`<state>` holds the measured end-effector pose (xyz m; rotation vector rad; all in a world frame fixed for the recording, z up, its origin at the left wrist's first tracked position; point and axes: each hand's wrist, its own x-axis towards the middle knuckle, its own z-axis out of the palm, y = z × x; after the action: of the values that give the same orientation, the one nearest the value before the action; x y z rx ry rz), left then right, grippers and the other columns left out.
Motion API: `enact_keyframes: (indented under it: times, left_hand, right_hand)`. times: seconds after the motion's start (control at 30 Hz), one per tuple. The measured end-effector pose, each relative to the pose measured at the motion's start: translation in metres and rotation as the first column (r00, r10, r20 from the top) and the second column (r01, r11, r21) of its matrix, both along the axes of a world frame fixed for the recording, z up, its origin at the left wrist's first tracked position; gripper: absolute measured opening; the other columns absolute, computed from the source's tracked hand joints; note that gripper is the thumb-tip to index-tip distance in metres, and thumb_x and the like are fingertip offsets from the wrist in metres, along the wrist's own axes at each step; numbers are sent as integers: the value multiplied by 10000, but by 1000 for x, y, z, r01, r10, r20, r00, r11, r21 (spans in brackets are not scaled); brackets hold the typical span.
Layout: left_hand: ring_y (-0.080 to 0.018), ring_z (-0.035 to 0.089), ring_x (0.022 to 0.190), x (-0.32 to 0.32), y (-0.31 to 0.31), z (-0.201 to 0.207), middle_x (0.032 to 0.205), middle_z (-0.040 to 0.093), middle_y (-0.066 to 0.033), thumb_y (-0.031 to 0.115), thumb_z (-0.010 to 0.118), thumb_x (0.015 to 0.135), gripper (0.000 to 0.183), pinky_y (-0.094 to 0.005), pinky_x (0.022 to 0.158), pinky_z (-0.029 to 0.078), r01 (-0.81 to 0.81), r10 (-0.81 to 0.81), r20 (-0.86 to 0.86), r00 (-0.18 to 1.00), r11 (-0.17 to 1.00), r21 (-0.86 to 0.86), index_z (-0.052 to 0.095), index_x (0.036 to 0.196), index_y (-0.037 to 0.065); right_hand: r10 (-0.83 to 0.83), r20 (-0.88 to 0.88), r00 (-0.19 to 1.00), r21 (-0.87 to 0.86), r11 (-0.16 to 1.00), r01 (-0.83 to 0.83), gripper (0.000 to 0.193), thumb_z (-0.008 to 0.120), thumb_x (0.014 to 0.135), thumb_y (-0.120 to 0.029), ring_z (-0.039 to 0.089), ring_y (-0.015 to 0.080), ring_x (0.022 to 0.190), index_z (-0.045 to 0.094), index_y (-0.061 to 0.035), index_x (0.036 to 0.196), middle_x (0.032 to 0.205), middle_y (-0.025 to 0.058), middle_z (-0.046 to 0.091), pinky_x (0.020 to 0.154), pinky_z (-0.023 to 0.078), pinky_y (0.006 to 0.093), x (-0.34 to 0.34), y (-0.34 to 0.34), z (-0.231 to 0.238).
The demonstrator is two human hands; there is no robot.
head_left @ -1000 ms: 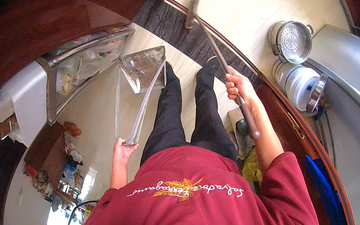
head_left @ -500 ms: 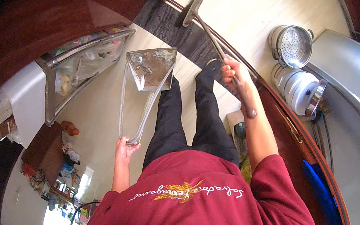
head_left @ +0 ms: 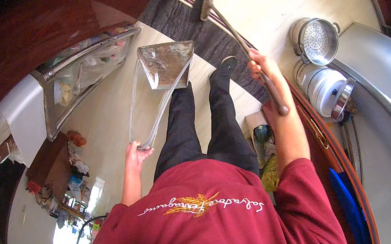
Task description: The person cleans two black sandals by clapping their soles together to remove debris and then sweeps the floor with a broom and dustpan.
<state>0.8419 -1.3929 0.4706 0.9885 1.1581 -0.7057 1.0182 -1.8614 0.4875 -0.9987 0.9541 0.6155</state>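
Note:
My left hand point(head_left: 136, 155) is closed round the top of the long metal loop handle of a dustpan point(head_left: 165, 60). The pan is worn and brown-stained inside, with a pale lower edge, and hangs beside my left leg. Up and to the right, my right hand point(head_left: 263, 67) grips the brown stick of a long-handled broom point(head_left: 207, 0). Its narrow head points away from me, past the dark floor strip; its bristles cannot be made out. The rear end of the stick lies along my right forearm.
A dark stone threshold point(head_left: 171, 22) crosses the floor ahead. On the left stands a metal rack point(head_left: 90, 69) with bags. Beyond the right-hand door frame are a steamer pot point(head_left: 319, 42), a silver pot point(head_left: 325, 91) and a grey fridge point(head_left: 380, 66). Bags point(head_left: 270, 174) sit by my right leg.
The broom head has swung a little away from me, and its stick has shifted with my right hand. The dustpan stays in my left hand; the whole view has shifted slightly.

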Motion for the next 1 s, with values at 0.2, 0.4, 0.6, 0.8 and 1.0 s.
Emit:
enact_keyframes:
  times: [0.2, 0.4, 0.6, 0.8, 1.0]
  left_hand:
    - [-263, 574, 587, 8, -17, 4, 691, 544, -141, 189, 506, 747, 185, -362, 558, 522, 42, -43, 15, 999, 999, 17, 421, 819, 42]
    - [-261, 577, 595, 21, -22, 9, 698, 543, -142, 199, 516, 753, 206, -364, 567, 522, 38, -39, 38, 998, 999, 39, 413, 826, 37]
    - [-254, 566, 621, 31, -26, 11, 704, 528, -146, 164, 495, 760, 148, -428, 628, 521, 40, -41, 24, 999, 999, 35, 417, 797, 44]
    - [-277, 581, 595, 35, -36, 4, 690, 539, -152, 177, 503, 752, 180, -387, 581, 527, 34, -34, 12, 999, 999, 10, 416, 804, 29]
    - [-268, 576, 601, 50, -40, 8, 686, 538, -151, 175, 505, 739, 175, -409, 600, 531, 36, -36, -6, 999, 999, -21, 413, 797, 38]
  right_hand:
    - [63, -72, 995, -211, 974, -77, 535, 466, 840, -122, 286, 19, 373, 243, -163, 1325, 550, -45, 354, 337, 261, 189, -17, 5, 70]
    - [-141, -24, 990, 295, 945, 142, 404, 452, 845, -148, 301, 4, 373, 334, -189, 1229, 550, -52, 384, 328, 239, 157, -3, 22, 21]
    - [29, -33, 999, -181, 983, -34, 554, 505, 815, -123, 332, 45, 371, 263, -99, 1313, 541, -24, 406, 333, 286, 203, -14, 24, 12]
    - [-86, 47, 995, 116, 990, 80, 472, 450, 840, -121, 273, 13, 365, 304, -164, 1287, 543, -50, 354, 329, 224, 158, -18, 41, 54]
    - [-112, -20, 993, 164, 980, 114, 368, 455, 846, -140, 293, 25, 369, 371, -172, 1203, 526, -61, 357, 328, 246, 188, 21, 49, -10]
